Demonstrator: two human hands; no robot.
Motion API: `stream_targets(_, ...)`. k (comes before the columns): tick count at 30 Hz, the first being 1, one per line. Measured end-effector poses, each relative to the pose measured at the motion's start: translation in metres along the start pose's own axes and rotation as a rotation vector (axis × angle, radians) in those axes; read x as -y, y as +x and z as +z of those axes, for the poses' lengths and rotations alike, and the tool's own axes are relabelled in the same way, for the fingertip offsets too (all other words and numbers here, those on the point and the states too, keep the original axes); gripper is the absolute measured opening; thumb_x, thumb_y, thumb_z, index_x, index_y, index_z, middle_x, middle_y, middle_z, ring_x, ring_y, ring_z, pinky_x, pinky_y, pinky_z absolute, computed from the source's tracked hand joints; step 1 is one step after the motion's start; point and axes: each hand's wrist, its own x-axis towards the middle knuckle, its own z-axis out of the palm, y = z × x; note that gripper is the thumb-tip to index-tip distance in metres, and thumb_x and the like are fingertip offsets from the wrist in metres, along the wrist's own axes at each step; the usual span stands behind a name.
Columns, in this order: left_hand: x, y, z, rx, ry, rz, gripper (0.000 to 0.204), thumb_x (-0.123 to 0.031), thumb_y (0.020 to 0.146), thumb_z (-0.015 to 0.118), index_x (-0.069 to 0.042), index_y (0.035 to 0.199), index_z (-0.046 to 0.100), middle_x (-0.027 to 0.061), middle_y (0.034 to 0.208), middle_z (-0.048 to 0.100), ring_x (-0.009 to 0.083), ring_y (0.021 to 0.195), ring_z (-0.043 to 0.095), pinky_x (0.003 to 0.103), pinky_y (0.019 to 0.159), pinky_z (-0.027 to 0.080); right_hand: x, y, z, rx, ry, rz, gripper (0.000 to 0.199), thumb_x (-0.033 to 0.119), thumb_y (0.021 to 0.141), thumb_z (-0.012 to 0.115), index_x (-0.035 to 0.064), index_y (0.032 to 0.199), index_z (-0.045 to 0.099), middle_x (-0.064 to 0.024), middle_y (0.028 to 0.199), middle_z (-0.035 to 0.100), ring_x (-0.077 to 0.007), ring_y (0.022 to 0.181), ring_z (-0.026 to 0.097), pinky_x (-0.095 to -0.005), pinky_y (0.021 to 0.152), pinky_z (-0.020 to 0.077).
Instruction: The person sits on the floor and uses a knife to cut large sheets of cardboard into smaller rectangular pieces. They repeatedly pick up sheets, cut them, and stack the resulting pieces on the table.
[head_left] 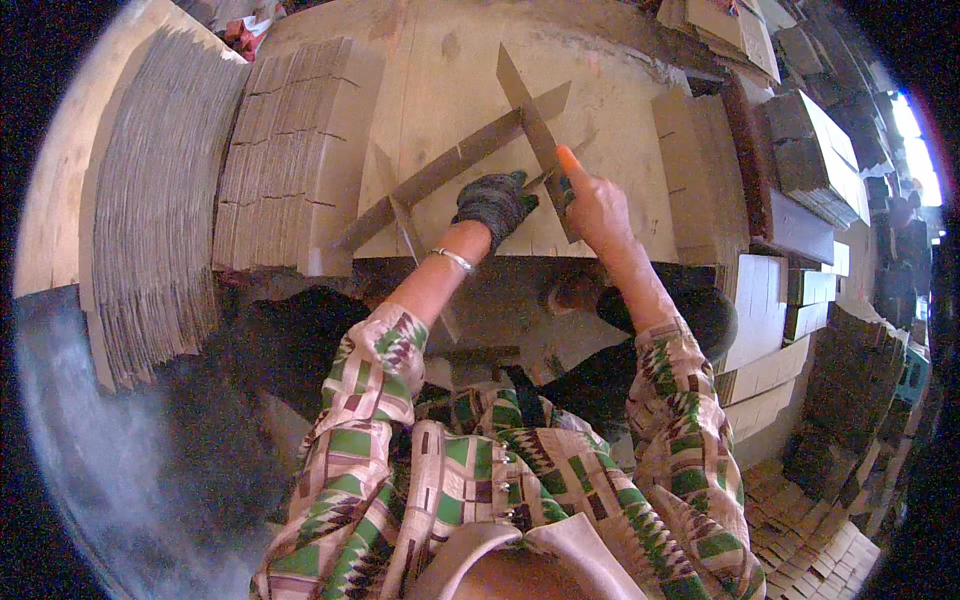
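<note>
The fingers (487, 196) of the left hand (492, 205), in a dark knitted glove, are curled together and pressed down on a long slotted cardboard strip (455, 165) that runs diagonally across the centre of the frame; whether they clamp it or only rest on it cannot be told. The right hand (592, 200) is bare apart from one orange fingertip cover (568, 158) on the raised forefinger, and its other fingers are closed on a second cardboard strip (530, 115), which crosses the first near upper centre. A third, shorter strip (400, 205) crosses the long one lower down, left of the gloved hand, so three interlocked strips are in view. They lie on a pale wooden worktable (440, 70) in the upper middle of the frame. One silver bracelet (455, 260) circles the left wrist. Two stacks of flat cardboard pieces sit at the left: a fanned stack (295, 150) on the table and a larger ribbed stack (150, 210) at the far left. One more stack (700, 175) lies to the right of the hands, and many cardboard bundles (810, 150) are piled along the right edge.
</note>
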Motion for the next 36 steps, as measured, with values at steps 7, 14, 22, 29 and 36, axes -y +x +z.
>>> stream_targets(7,0.000,0.013,0.015,0.226,0.046,-0.024,0.037,-0.035,0.097,0.043,-0.017,0.109,0.073,0.0140,0.110,0.072,0.0359,0.101,0.069,0.049,0.088,0.054,-0.001,-0.006,0.015,-0.052,0.026,0.040,0.083,-0.001,0.074,0.062,0.0233,0.150,0.040,-0.0203,0.087,0.070,-0.0406,0.076,0.068,-0.0509,0.067,0.0540)
stream_targets(14,0.012,0.019,0.012,0.157,-0.123,-0.014,0.033,-0.038,0.091,0.059,-0.013,0.107,0.072,0.0140,0.114,0.071,0.0368,0.105,0.067,0.050,0.089,0.053,-0.012,-0.021,0.049,-0.026,0.032,0.083,0.098,-0.006,0.071,0.063,0.0259,0.156,0.028,-0.0192,0.098,0.071,-0.0406,0.080,0.068,-0.0499,0.068,0.0549)
stream_targets(22,0.033,0.063,-0.032,-0.282,0.115,-0.225,0.034,-0.041,0.091,0.060,-0.016,0.111,0.072,0.0147,0.111,0.071,0.0368,0.104,0.068,0.047,0.087,0.055,0.000,-0.021,0.040,0.054,0.070,0.091,0.103,-0.008,0.070,0.062,0.0256,0.159,0.020,-0.0214,0.091,0.070,-0.0417,0.080,0.068,-0.0498,0.070,0.0538)
stream_targets(29,0.047,0.067,-0.031,-0.034,0.089,-0.421,0.024,-0.022,0.089,0.057,-0.017,0.103,0.076,0.0118,0.108,0.073,0.0330,0.100,0.071,0.045,0.083,0.057,0.010,-0.035,0.020,0.050,0.131,0.065,0.106,-0.008,0.067,0.064,0.0221,0.159,0.019,-0.0219,0.087,0.069,-0.0415,0.079,0.068,-0.0505,0.067,0.0535)
stream_targets(36,0.043,0.059,-0.024,-0.075,0.116,-0.370,0.025,-0.024,0.090,0.054,-0.017,0.099,0.075,0.0139,0.103,0.073,0.0343,0.097,0.071,0.046,0.081,0.057,0.019,-0.038,0.010,0.064,0.145,0.099,0.107,-0.008,0.066,0.066,0.0200,0.159,0.020,-0.0217,0.083,0.069,-0.0414,0.077,0.068,-0.0507,0.066,0.0535)
